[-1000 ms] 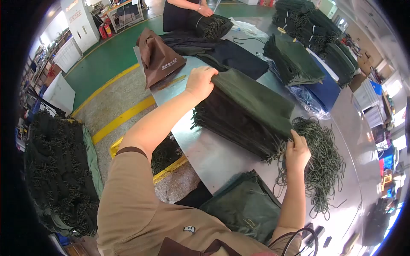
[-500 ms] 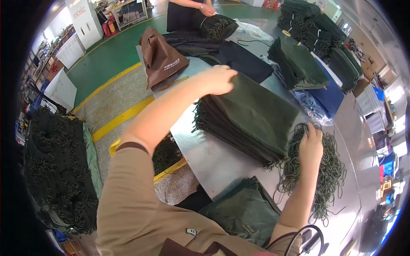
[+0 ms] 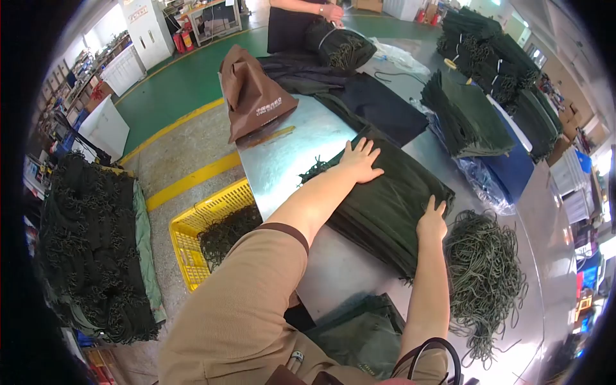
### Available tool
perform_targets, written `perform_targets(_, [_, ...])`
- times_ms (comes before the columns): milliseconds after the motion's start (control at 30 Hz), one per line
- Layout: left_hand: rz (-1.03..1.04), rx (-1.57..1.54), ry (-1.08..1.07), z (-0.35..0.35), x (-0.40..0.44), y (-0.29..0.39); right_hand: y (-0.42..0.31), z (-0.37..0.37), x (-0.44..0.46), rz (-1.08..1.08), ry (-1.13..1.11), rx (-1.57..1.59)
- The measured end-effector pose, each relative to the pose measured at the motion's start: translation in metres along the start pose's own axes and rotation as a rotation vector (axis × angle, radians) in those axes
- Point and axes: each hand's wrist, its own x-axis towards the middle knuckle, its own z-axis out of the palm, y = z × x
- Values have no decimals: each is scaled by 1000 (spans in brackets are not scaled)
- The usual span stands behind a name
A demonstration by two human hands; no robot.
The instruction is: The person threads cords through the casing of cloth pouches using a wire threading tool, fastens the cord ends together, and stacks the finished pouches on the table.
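Left hand (image 3: 362, 163) splayed, right hand (image 3: 432, 222) fingers spread, both on the dark-green fabric stack (image 3: 391, 199) mid-frame; probably floppy, heavyish, so grab both ends.

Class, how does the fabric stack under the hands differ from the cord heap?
The fabric stack lies in flat layers; the cord heap is loosely tangled. The left hand and right hand touch the fabric stack, not the cord heap. Both greenish things lie on the table.
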Motion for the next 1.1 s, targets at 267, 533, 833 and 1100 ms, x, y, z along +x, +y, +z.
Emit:
perform_targets(267, [241, -319, -35, -84, -66, 55, 44, -69, -82, -81, 178, -141])
perform_targets(533, [982, -1666, -705, -288, -346, 142, 81, -65, -288, -387, 632, 305])
perform_targets(833, [1059, -1884, -1063, -265, -519, 199, 48, -84, -432, -44, 204, 242])
perform_targets(1100, [1435, -1765, -833, -246, -585, 221, 70, -83, -483, 90, 399, 343])
